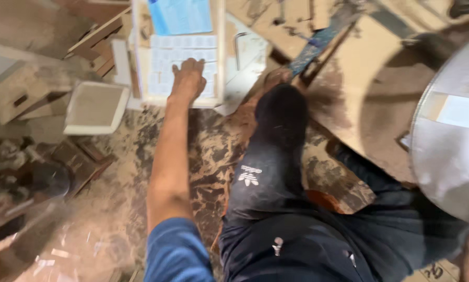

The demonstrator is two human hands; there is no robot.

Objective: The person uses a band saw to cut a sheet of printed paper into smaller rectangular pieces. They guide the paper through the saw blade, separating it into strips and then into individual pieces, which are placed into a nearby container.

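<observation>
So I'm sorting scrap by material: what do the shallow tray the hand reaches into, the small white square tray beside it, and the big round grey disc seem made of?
The shallow pale-rimmed tray under the left hand looks like painted wood, judging by its thick flat rim, though blur leaves that open. The small white square tray looks like matte plastic or painted board. The big round grey disc looks like dull brushed metal, with a soft sheen.

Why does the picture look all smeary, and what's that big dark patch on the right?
In the head view, motion blur smears nearly everything, worst at the lower left floor; the left hand on the white tray of small white pieces is soft but readable; a dark shadow falls across the brown board beside the grey round disc; the right hand barely shows at the corner.
</observation>
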